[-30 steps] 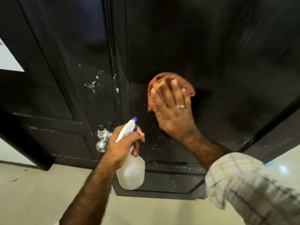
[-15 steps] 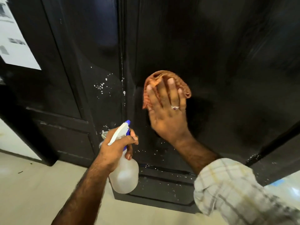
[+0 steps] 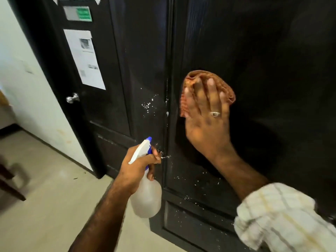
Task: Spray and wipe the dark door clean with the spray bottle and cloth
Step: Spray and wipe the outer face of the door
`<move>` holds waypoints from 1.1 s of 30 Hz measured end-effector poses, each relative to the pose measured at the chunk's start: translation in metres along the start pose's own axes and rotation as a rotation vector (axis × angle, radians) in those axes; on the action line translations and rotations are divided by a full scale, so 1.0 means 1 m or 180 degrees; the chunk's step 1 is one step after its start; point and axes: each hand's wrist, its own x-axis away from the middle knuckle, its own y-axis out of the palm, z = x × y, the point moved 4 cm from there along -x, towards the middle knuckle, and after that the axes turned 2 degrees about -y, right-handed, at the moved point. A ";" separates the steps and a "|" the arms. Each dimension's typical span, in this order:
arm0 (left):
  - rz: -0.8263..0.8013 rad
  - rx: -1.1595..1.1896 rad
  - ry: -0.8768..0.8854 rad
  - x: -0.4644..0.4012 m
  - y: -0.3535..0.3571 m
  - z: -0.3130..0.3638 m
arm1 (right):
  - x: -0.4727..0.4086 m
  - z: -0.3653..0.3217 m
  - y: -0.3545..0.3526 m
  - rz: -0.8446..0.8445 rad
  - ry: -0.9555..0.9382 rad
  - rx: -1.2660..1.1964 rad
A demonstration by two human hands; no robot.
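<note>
The dark door point(image 3: 263, 51) fills the right and middle of the view, with white specks near its left edge and lower panel. My right hand point(image 3: 205, 120) presses an orange cloth point(image 3: 229, 90) flat against the door, fingers straight and spread over it. My left hand point(image 3: 138, 166) grips a translucent spray bottle point(image 3: 147, 199) with a white and blue trigger head, its nozzle pointing at the door's left edge just below the cloth. A checked sleeve covers my right forearm at the lower right.
A second dark door point(image 3: 101, 106) stands to the left with a silver knob point(image 3: 72, 98), a white paper notice point(image 3: 83, 59) and a green sign point(image 3: 78, 14). A pale wall point(image 3: 27, 70) and a light floor point(image 3: 45, 206) lie left. A dark furniture leg point(image 3: 11, 188) shows at the left edge.
The view has swung up and left, bringing the second door's papers and knob into sight. My right hand with the cloth has kept rubbing the same part of the door. The left hand keeps holding the bottle.
</note>
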 end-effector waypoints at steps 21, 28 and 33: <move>-0.0083 0.0211 0.0241 -0.019 -0.022 0.034 | 0.000 -0.074 0.055 -0.0387 -0.0308 -0.0278; -0.0687 0.0257 0.0587 -0.057 -0.064 0.064 | 0.025 -0.095 0.080 -0.0598 -0.0036 -0.0008; -0.1076 0.0100 0.0730 -0.094 -0.088 0.083 | -0.096 -0.088 0.036 0.0586 0.0976 -0.0011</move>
